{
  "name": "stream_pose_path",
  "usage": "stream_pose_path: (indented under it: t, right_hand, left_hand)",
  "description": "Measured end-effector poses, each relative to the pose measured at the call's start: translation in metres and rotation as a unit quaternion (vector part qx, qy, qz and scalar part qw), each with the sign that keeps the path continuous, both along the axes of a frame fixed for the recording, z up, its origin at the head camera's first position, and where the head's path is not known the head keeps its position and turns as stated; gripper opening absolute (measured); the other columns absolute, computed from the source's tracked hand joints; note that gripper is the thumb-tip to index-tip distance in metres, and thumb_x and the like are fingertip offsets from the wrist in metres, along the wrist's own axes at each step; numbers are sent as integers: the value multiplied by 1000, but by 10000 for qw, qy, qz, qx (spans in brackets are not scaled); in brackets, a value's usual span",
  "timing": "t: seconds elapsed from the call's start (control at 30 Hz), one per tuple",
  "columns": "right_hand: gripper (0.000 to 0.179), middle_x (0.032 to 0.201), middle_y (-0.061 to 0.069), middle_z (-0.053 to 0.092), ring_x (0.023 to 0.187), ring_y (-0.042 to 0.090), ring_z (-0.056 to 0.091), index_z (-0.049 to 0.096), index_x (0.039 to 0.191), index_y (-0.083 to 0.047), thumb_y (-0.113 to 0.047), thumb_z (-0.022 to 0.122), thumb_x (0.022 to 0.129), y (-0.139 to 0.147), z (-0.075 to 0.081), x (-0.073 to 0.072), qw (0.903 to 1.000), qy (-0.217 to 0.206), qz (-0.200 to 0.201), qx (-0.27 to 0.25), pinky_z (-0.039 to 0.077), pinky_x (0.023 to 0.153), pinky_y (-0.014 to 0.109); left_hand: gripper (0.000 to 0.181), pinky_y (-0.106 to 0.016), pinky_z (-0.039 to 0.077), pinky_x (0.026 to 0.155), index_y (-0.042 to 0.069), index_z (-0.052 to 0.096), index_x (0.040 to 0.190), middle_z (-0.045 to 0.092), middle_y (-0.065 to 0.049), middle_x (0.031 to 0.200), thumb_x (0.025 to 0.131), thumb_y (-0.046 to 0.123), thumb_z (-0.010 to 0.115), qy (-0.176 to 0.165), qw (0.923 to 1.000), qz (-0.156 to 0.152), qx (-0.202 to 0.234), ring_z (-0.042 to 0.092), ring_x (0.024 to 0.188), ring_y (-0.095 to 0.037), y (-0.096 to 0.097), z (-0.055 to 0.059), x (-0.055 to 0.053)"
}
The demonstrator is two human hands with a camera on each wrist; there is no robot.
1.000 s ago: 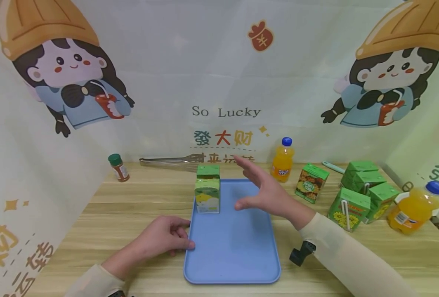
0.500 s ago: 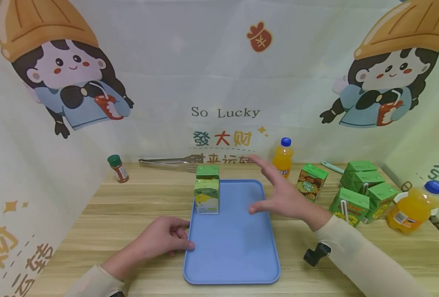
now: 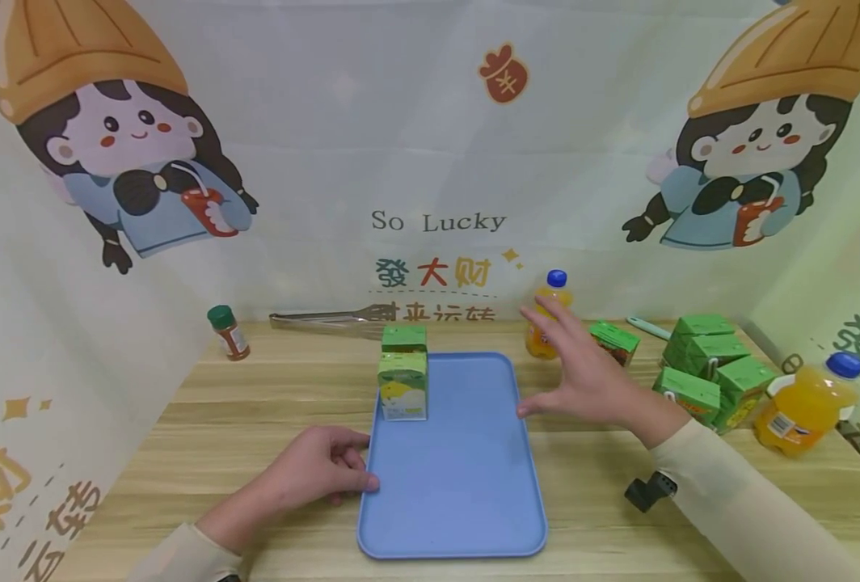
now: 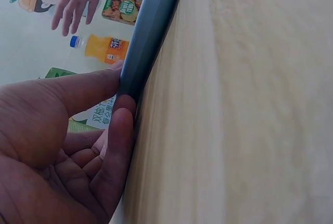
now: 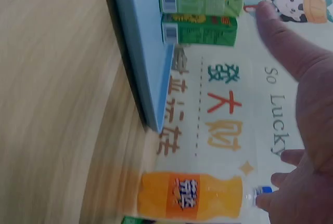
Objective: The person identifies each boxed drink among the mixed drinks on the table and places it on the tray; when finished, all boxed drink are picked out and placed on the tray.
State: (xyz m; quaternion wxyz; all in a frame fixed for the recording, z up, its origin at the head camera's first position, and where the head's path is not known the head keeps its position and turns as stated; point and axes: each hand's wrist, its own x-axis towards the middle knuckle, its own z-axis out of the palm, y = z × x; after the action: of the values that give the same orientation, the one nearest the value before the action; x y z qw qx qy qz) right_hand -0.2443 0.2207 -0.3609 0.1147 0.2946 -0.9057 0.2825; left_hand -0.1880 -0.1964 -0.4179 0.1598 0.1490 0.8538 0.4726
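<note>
My left hand (image 3: pixel 321 465) pinches the left rim of a blue tray (image 3: pixel 459 477), seen also in the left wrist view with fingers at the tray edge (image 4: pixel 148 31). On the tray's far left corner stand two drink cartons, a pale green one with yellow fruit (image 3: pixel 403 392) and a green one (image 3: pixel 403 337) behind it. My right hand (image 3: pixel 590 376) is held in the air by the tray's right edge, fingers spread and holding nothing. Behind its fingers is an orange soda bottle (image 5: pixel 197 195) with a blue cap. A green carton (image 3: pixel 614 338) is partly hidden by this hand.
Several green drink cartons (image 3: pixel 714 356) crowd the right side, beside a second orange bottle (image 3: pixel 801 416) with a white dish behind it. Metal tongs (image 3: pixel 328 319) lie along the back. A green-capped spice jar (image 3: pixel 228 331) stands back left; a teal handle (image 3: pixel 648 327) lies back right.
My right hand has moved right, from over the tray to beyond its right edge, and now overlaps the soda bottle and green carton. My left hand keeps its place on the rim.
</note>
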Motion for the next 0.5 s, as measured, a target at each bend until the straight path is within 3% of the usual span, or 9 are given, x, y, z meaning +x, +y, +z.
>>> stream_pose_path:
  t: [0.17,0.37,0.5]
  right_hand:
    - [135,182,24,14,164,54,22,31,174,-9,-45,108,70,10,4,-2,9975,165,-488,479,33,123,76]
    - [131,180,27,17,160,56,27,27,175,-7,-43,105,77,18,8,-4,9933,15,-1000,573,36,122,75]
    - [130,178,31,19,160,57,24,27,176,-8,-46,104,78,23,9,-6,9891,10,-1268,750,26,127,76]
  left_hand:
    - [76,-35,61,57,-18,62,143,76,-3,88,87,18,97,5,10000,41,-1,68,69,-21,1,-2,0]
    - [76,-35,61,57,-18,61,143,76,-4,89,87,18,97,-16,10000,60,54,68,69,-21,2,-2,0]
    - [76,-35,61,57,-18,62,143,76,-3,88,87,18,98,-7,10000,66,14,68,68,-21,2,-2,0]
